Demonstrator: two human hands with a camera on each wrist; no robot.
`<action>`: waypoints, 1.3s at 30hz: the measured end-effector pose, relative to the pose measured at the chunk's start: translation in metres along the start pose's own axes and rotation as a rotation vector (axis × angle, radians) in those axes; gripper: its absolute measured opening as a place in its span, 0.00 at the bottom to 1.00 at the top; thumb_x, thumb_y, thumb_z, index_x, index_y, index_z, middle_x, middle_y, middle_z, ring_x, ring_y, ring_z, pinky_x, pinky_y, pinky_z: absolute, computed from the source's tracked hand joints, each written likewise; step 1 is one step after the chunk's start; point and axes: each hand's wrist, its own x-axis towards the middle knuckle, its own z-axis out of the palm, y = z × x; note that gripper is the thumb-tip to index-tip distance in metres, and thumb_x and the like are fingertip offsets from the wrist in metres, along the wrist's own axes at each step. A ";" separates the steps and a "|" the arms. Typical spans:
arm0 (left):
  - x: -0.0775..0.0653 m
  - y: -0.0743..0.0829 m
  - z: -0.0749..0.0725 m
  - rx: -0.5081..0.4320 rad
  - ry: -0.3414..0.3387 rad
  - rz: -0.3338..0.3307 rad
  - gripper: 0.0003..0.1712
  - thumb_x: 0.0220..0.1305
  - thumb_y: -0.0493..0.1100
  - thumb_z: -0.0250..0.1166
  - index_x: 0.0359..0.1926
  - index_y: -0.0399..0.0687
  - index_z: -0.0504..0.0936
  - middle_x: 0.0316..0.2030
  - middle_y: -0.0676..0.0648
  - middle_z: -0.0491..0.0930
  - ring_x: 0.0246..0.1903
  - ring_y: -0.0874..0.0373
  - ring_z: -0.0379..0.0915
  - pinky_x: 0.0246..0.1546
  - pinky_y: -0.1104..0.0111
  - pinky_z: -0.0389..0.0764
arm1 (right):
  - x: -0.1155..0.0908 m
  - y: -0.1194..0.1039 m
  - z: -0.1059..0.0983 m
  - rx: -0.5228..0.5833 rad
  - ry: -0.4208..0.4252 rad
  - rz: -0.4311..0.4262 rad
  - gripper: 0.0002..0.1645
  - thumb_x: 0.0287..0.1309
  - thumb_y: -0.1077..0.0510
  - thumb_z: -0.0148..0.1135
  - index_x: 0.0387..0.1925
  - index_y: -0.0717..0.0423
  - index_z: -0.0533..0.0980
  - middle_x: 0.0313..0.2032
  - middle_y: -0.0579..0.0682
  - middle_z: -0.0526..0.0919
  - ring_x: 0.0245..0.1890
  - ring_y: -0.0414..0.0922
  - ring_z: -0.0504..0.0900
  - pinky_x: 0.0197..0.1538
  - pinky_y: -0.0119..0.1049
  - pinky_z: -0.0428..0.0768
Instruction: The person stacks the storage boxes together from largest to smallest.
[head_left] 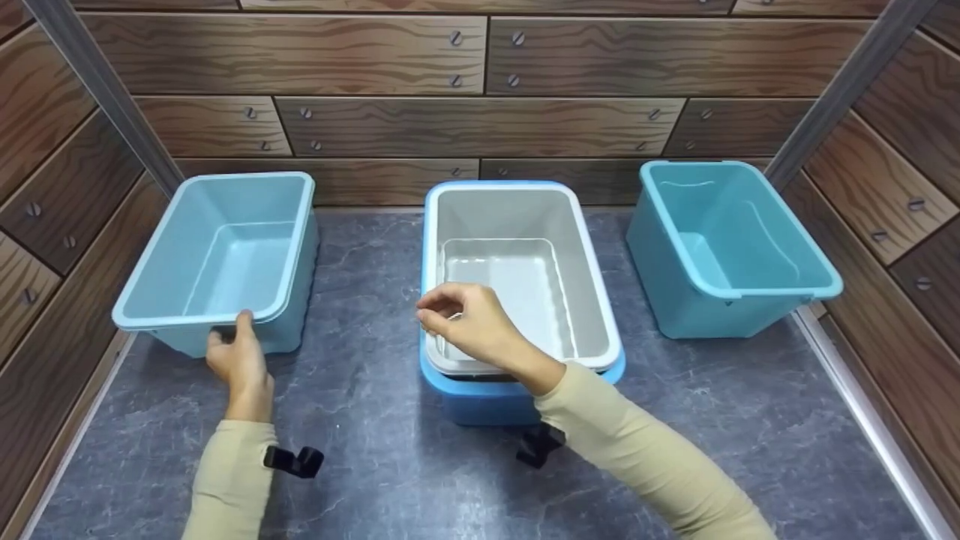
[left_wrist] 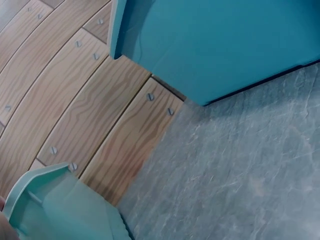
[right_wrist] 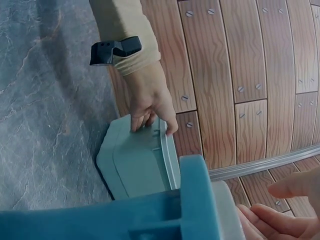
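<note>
While the front rim of the pale blue bin point(head_left: 240, 259) is gripped by the left hand point(head_left: 240, 360), the right hand point(head_left: 476, 322) is held over the near left part of the gray bin point(head_left: 499, 277). The pale blue bin is placed at the left of the dark marbled counter point(head_left: 360, 315), and its front edge is pinched near the right corner, with the thumb laid at the rim and the other fingers tucked beneath it against the outer wall; whether any of the bin's weight is taken cannot be told. By the right hand nothing is held: its fingers are loosely bent toward the thumb, and a gap is left between them, as is shown most clearly by the right wrist view. Whether the gray rim is touched by these fingers cannot be told. The gray bin is nested inside a blue bin point(head_left: 487, 405), whose rim is seen around it and whose front wall is exposed on the near side. At the right, well apart from the pale blue bin, a teal bin point(head_left: 742, 232) is set on the counter, turned at an angle. The counter is enclosed by wood-patterned panels point(head_left: 480, 127) on which screw heads are shown. Both forearms are covered by beige sleeves point(head_left: 232, 472), beside each of which a black bracket point(head_left: 300, 461) is seen.
</note>
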 end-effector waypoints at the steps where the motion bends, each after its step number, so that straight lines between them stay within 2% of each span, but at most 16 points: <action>1: -0.001 0.000 0.000 0.000 -0.010 -0.008 0.38 0.68 0.46 0.52 0.74 0.39 0.51 0.70 0.43 0.60 0.70 0.57 0.57 0.72 0.74 0.61 | 0.000 0.000 0.001 -0.003 0.000 -0.001 0.11 0.59 0.62 0.60 0.41 0.65 0.82 0.35 0.62 0.87 0.33 0.49 0.86 0.32 0.22 0.78; 3: -0.003 0.000 0.000 0.000 -0.028 -0.029 0.41 0.68 0.48 0.52 0.75 0.40 0.46 0.74 0.42 0.53 0.73 0.56 0.52 0.74 0.74 0.58 | 0.000 -0.002 0.002 -0.013 -0.002 -0.012 0.11 0.60 0.62 0.61 0.41 0.65 0.82 0.36 0.61 0.88 0.35 0.51 0.86 0.33 0.22 0.79; 10: 0.000 0.003 -0.004 -0.019 -0.041 -0.090 0.45 0.68 0.53 0.52 0.76 0.43 0.40 0.76 0.45 0.44 0.75 0.59 0.45 0.75 0.74 0.53 | 0.002 -0.005 0.014 -0.032 -0.025 -0.047 0.12 0.59 0.62 0.60 0.42 0.66 0.81 0.39 0.61 0.87 0.39 0.53 0.86 0.41 0.27 0.82; 15: 0.006 0.006 -0.009 -0.020 -0.036 -0.107 0.43 0.69 0.56 0.49 0.75 0.42 0.44 0.75 0.44 0.48 0.74 0.58 0.47 0.75 0.73 0.53 | 0.002 -0.007 0.026 -0.039 -0.045 -0.064 0.12 0.60 0.63 0.59 0.43 0.66 0.81 0.41 0.61 0.87 0.40 0.53 0.86 0.44 0.30 0.83; 17: 0.007 0.007 -0.010 -0.007 -0.042 -0.112 0.41 0.69 0.56 0.48 0.75 0.42 0.47 0.73 0.45 0.52 0.73 0.58 0.49 0.75 0.73 0.54 | 0.002 -0.007 0.031 -0.048 -0.052 -0.077 0.12 0.60 0.63 0.59 0.43 0.67 0.80 0.41 0.61 0.87 0.40 0.53 0.86 0.43 0.29 0.84; 21: 0.008 0.008 -0.012 0.014 -0.061 -0.107 0.41 0.69 0.55 0.48 0.74 0.41 0.48 0.73 0.44 0.52 0.73 0.57 0.48 0.76 0.71 0.54 | 0.002 -0.008 0.042 -0.081 -0.057 -0.116 0.11 0.60 0.64 0.60 0.42 0.67 0.80 0.40 0.61 0.87 0.39 0.52 0.86 0.41 0.23 0.83; 23: 0.008 0.008 -0.012 0.012 -0.061 -0.105 0.41 0.69 0.54 0.49 0.74 0.40 0.48 0.73 0.43 0.51 0.73 0.57 0.48 0.75 0.71 0.54 | 0.002 -0.009 0.047 -0.111 -0.048 -0.137 0.11 0.59 0.64 0.60 0.41 0.68 0.80 0.39 0.61 0.87 0.38 0.51 0.86 0.41 0.23 0.83; 26: 0.009 0.009 -0.012 0.013 -0.047 -0.111 0.41 0.68 0.53 0.51 0.74 0.40 0.49 0.73 0.43 0.52 0.72 0.57 0.50 0.74 0.72 0.56 | 0.001 -0.010 0.054 -0.185 -0.037 -0.166 0.12 0.59 0.63 0.61 0.42 0.67 0.80 0.40 0.60 0.86 0.39 0.51 0.86 0.43 0.29 0.85; 30: 0.009 0.011 -0.012 0.015 -0.035 -0.124 0.41 0.67 0.53 0.51 0.74 0.40 0.50 0.72 0.44 0.53 0.71 0.58 0.52 0.73 0.73 0.57 | -0.001 -0.012 0.065 -0.339 -0.039 -0.212 0.13 0.60 0.60 0.62 0.44 0.65 0.80 0.41 0.58 0.86 0.42 0.49 0.85 0.47 0.32 0.84; 34: 0.009 0.011 -0.012 0.004 -0.026 -0.122 0.39 0.67 0.53 0.52 0.73 0.41 0.54 0.56 0.54 0.66 0.69 0.58 0.55 0.72 0.74 0.60 | -0.004 -0.010 0.077 -0.446 -0.058 -0.239 0.14 0.61 0.58 0.61 0.46 0.62 0.80 0.42 0.54 0.86 0.43 0.46 0.85 0.48 0.28 0.83; 37: 0.008 0.009 -0.011 0.001 -0.020 -0.107 0.34 0.67 0.52 0.53 0.69 0.41 0.61 0.42 0.60 0.63 0.64 0.59 0.59 0.70 0.73 0.63 | -0.006 -0.006 0.086 -0.500 -0.057 -0.242 0.14 0.62 0.57 0.61 0.47 0.60 0.80 0.42 0.53 0.86 0.43 0.44 0.85 0.47 0.26 0.83; 39: 0.006 0.008 -0.010 0.000 -0.019 -0.097 0.28 0.67 0.51 0.54 0.63 0.43 0.66 0.41 0.60 0.63 0.59 0.60 0.62 0.68 0.73 0.64 | -0.007 -0.003 0.091 -0.521 -0.040 -0.248 0.14 0.62 0.57 0.61 0.47 0.60 0.80 0.43 0.52 0.86 0.44 0.44 0.85 0.47 0.26 0.83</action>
